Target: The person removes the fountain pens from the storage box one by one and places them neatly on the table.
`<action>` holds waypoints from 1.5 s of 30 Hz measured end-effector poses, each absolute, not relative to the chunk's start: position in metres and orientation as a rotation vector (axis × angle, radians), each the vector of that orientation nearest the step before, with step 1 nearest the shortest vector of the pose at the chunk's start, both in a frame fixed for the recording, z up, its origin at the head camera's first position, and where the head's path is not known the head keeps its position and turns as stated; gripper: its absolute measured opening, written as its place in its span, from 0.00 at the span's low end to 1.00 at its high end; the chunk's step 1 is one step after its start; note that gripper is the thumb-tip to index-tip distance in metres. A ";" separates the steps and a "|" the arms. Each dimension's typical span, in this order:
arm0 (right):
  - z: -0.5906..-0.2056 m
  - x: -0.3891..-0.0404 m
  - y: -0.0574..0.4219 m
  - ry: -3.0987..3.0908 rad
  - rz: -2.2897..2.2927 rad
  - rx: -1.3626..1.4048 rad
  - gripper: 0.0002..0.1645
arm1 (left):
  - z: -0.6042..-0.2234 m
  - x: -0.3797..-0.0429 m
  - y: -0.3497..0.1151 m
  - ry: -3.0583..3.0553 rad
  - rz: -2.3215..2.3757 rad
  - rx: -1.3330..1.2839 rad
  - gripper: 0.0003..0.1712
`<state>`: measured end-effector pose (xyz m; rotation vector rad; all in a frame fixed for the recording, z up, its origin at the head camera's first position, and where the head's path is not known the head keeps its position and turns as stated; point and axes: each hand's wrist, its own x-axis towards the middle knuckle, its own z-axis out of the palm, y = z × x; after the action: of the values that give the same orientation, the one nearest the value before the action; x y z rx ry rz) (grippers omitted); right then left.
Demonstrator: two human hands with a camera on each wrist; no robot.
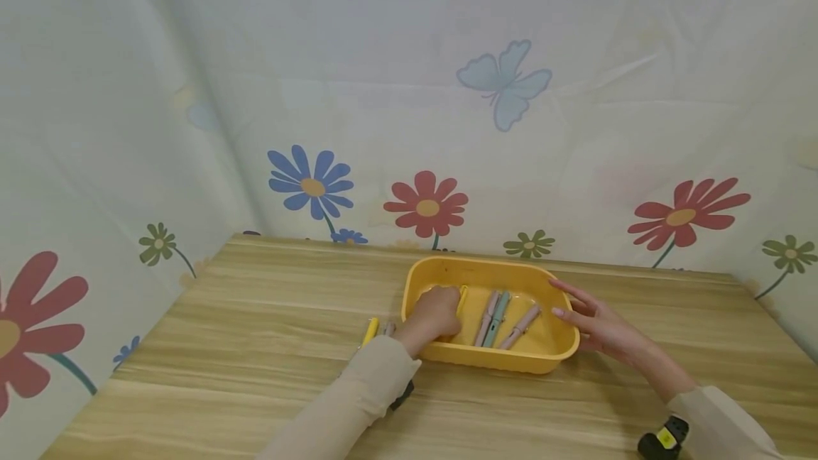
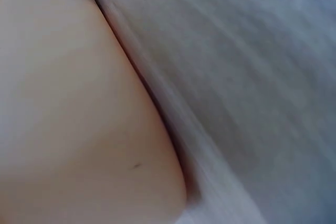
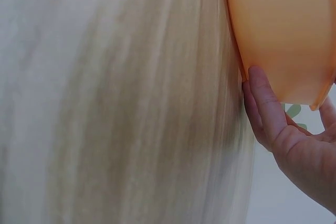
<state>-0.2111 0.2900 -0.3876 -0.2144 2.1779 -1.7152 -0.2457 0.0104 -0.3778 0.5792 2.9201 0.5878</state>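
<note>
A yellow plastic basket [image 1: 492,357] stands on the table. My left hand [image 1: 438,309] reaches into its left part, fingers curled round a yellow pen [image 1: 463,295] whose upper end pokes out beside the knuckles. To the right of that hand, two pinkish pens [image 1: 522,325] and a green pen [image 1: 496,321] lie in the basket. My right hand [image 1: 597,325] holds the basket's right end, its thumb at the rim. In the right wrist view, fingers [image 3: 266,98] of that hand lie against the outer wall. Skin and tabletop fill the left wrist view.
Left of the basket, a yellow pen [image 1: 371,331] and a greyish pen [image 1: 389,329] lie on the wooden table [image 1: 287,304], partly hidden by my left arm. A flower-printed cloth [image 1: 358,91] hangs behind the table. A black wrist device [image 1: 664,439] is by my right sleeve.
</note>
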 end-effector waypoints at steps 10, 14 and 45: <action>-0.388 -0.210 0.290 2.164 -1.724 -0.215 0.40 | -0.374 -0.245 0.008 2.818 0.734 0.426 0.12; -0.388 -0.210 0.291 2.165 -1.723 -0.211 0.40 | -0.374 -0.246 0.007 2.782 0.809 0.378 0.10; -0.386 -0.211 0.290 2.163 -1.718 -0.208 0.41 | -0.348 -0.247 -0.005 2.478 1.429 0.285 0.28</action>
<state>-0.2111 0.2898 -0.3863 -0.2078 2.1628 -1.7178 -0.2468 -0.0047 -0.3485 0.2847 2.4778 1.4286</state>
